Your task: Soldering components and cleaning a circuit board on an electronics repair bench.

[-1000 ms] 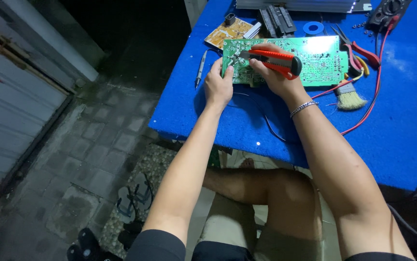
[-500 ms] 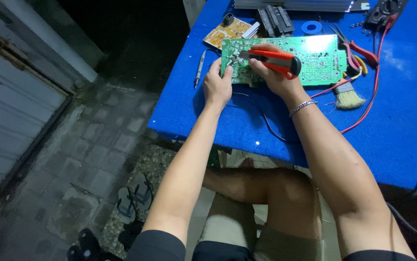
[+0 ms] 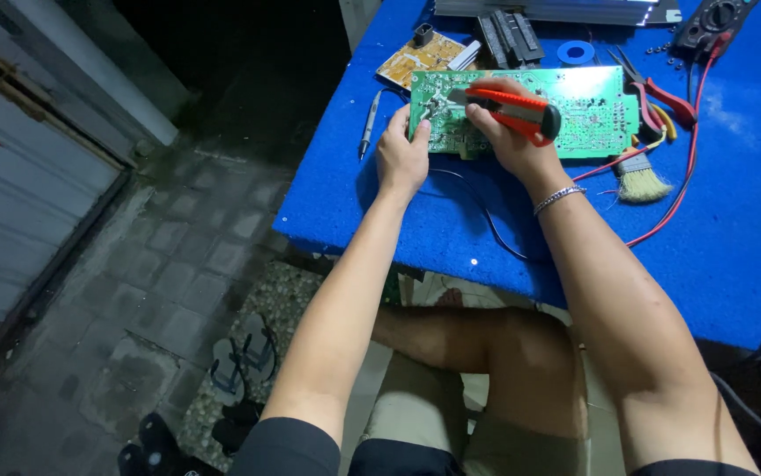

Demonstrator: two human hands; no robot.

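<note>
Table: I see the blue table [image 3: 451,220] filling the right and far part of the view; paved ground lies to the left.
Board: the green circuit board [image 3: 592,110] lies flat on the far part of the table, between my two hands; a smaller yellow board [image 3: 420,57] sits just beyond its left end.
Right hand: my right hand [image 3: 512,145] is closed around a red utility knife [image 3: 512,106]; its tip points left onto the board's left end.
Left hand: my left hand [image 3: 402,154] pinches the board's left edge, fingers curled over it, just beside the knife tip.
Risk: I judge a slip of the blade the main danger; too much push could send it into my left fingers or gouge the tracks; a loose pinch could let the board skid.
Clutter: a brush [image 3: 640,181] and red-handled pliers [image 3: 658,88] lie right of the board; a red wire [image 3: 689,189] runs near them; a pen-like tool [image 3: 368,123] lies left.
Obstruction: a thin black wire [image 3: 486,220] loops near my right wrist and could snag.
</note>
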